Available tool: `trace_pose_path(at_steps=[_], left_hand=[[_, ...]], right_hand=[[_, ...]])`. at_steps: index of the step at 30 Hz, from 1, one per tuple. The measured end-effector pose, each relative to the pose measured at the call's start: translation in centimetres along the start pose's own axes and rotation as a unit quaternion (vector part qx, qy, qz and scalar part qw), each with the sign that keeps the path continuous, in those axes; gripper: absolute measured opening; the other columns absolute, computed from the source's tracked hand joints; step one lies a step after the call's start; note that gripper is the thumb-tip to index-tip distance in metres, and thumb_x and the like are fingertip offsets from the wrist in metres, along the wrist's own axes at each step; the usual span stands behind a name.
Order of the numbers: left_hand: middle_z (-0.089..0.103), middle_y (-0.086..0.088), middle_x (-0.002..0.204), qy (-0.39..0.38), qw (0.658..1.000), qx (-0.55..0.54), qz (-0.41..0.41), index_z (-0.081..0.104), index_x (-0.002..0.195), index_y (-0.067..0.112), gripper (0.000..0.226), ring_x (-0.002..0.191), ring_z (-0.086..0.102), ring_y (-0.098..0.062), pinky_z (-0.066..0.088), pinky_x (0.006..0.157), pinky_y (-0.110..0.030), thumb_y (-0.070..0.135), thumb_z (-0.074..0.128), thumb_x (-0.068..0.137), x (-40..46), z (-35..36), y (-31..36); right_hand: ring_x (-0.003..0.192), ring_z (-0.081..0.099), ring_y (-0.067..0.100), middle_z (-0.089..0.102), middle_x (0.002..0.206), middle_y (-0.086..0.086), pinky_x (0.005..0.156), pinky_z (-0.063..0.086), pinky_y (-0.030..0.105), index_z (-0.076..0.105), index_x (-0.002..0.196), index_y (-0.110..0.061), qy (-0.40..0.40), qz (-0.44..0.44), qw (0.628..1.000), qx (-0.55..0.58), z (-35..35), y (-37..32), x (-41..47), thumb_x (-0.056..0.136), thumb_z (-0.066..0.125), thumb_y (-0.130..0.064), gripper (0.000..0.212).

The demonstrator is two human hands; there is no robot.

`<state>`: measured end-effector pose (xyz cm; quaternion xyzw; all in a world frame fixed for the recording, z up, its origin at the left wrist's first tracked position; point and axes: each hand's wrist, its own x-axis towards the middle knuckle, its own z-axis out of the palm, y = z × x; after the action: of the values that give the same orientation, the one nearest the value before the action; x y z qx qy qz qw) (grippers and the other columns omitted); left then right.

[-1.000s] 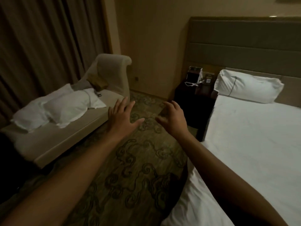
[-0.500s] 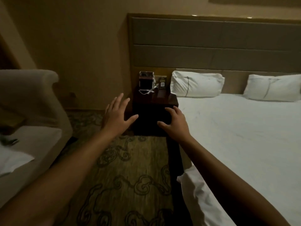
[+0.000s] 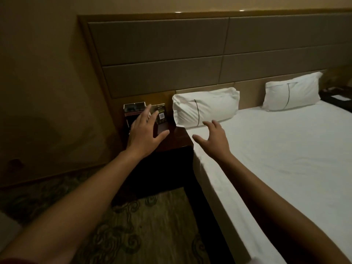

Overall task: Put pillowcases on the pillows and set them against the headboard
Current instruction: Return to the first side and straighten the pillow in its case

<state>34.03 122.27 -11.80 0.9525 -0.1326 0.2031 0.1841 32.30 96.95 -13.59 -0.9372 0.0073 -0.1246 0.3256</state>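
Dim room w/ bed (image 3: 276,159) at right: near pillow (image 3: 206,106) mid-frame against headboard (image 3: 162,54), soft & light, prob. best pinched at corners; left hand (image 3: 144,134) & right hand (image 3: 214,139) fingers spread, empty.

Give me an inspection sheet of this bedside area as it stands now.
Surface: bed under a smooth white sheet.
Job's things: near pillow and far pillow, both cased, leaning on the headboard.
Clutter: small box and card stand on the dark nightstand.
Hands: left hand and right hand open, empty, outstretched.
Cables: nothing seen.
Surroundings: patterned carpet, beige wall; second nightstand at far right.
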Motion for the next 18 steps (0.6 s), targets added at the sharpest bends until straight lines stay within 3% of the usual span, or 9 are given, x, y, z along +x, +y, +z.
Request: trace_pose_path(at_steps=[1,3,4,5,9,16,18], left_hand=[[0.012,-0.003,0.166,-0.005,1.0,-0.002,0.005,0.034,0.152,0.021,0.077,0.15,0.02,-0.027,0.027,0.117,-0.055,0.061,0.055,0.09,6.6,1.7,-2.9],[0.013,-0.003,0.166,0.013,1.0,0.009,0.013,0.035,0.151,0.019,0.076,0.15,0.021,-0.028,0.027,0.117,-0.055,0.06,0.054,0.09,9.0,1.8,-4.4],[0.014,-0.003,0.166,0.001,1.0,-0.008,0.024,0.035,0.151,0.018,0.076,0.15,0.021,-0.028,0.027,0.117,-0.055,0.06,0.055,0.09,16.6,3.6,-5.6],[0.013,-0.003,0.166,0.005,0.999,-0.017,0.031,0.036,0.151,0.018,0.075,0.15,0.021,-0.027,0.028,0.117,-0.055,0.059,0.055,0.091,18.7,4.3,-6.2],[0.013,-0.006,0.166,-0.044,0.992,-0.03,0.112,0.036,0.151,0.019,0.073,0.149,0.022,-0.029,0.03,0.115,-0.054,0.055,0.058,0.091,36.7,13.0,-9.1],[0.015,-0.005,0.166,-0.08,0.988,-0.07,0.115,0.035,0.151,0.022,0.071,0.148,0.024,-0.03,0.031,0.116,-0.052,0.055,0.057,0.092,54.7,23.7,-13.7],[0.026,-0.007,0.161,-0.101,0.986,-0.085,0.098,0.04,0.147,0.022,0.066,0.144,0.03,-0.031,0.035,0.112,-0.049,0.053,0.057,0.092,58.6,26.9,-14.6]], right_hand=[[0.149,0.031,0.03,0.035,0.162,0.012,0.117,0.034,0.045,0.047,0.149,-0.02,0.02,0.008,1.0,0.004,1.9,-0.1,6.2,0.088,0.072,-0.051,0.073],[0.15,0.031,0.029,0.034,0.162,0.011,0.117,0.034,0.045,0.047,0.149,-0.02,0.007,0.005,1.0,0.003,2.4,-0.9,7.8,0.088,0.071,-0.051,0.073],[0.15,0.031,0.028,0.034,0.162,0.01,0.116,0.035,0.045,0.046,0.149,-0.021,0.016,0.019,1.0,-0.002,2.8,-0.4,14.3,0.088,0.07,-0.051,0.073],[0.15,0.031,0.028,0.034,0.162,0.01,0.116,0.036,0.045,0.046,0.149,-0.021,0.013,0.031,0.999,-0.001,3.3,-0.3,15.8,0.088,0.07,-0.052,0.073],[0.15,0.03,0.029,0.031,0.164,0.009,0.114,0.037,0.047,0.045,0.149,-0.021,0.043,0.083,0.995,-0.04,8.1,3.2,31.6,0.087,0.069,-0.054,0.074],[0.149,0.033,0.031,0.031,0.164,0.009,0.114,0.038,0.048,0.043,0.15,-0.02,0.041,0.158,0.984,-0.065,12.3,8.4,49.9,0.088,0.066,-0.057,0.076],[0.145,0.038,0.031,0.036,0.161,0.01,0.112,0.04,0.048,0.044,0.149,-0.019,0.038,0.175,0.981,-0.072,12.5,10.7,54.6,0.088,0.065,-0.058,0.074]])
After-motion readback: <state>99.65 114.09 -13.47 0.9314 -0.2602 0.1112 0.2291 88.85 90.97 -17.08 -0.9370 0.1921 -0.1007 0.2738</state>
